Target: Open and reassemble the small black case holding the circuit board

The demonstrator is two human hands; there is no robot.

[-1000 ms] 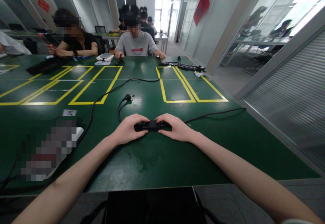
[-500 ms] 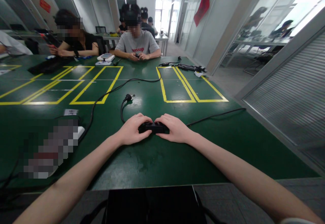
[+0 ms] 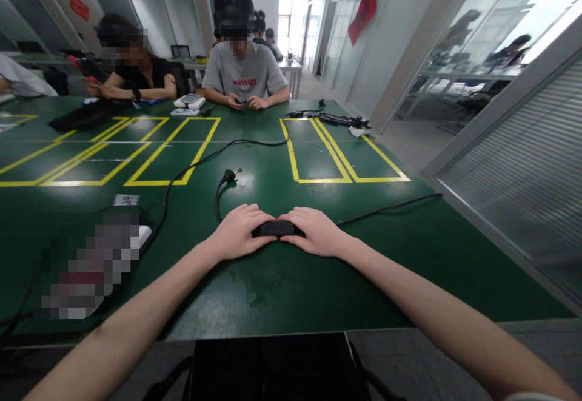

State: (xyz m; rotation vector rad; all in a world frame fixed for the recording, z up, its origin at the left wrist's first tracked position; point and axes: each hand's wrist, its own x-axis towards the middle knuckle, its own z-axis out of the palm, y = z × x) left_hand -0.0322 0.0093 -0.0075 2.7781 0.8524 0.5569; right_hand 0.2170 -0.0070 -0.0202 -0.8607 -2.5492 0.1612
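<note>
Perhaps the black power adapter (image 3: 277, 229), held near-right of the mains plug (image 3: 228, 176), could twist loose: left hand (image 3: 239, 231) and right hand (image 3: 316, 231) pinch its ends narrowly, and a snag on the thin cord (image 3: 391, 208) right of that plug might tug it.

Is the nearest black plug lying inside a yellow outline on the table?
No, the plug lies on the green table between two yellow outlines.
</note>
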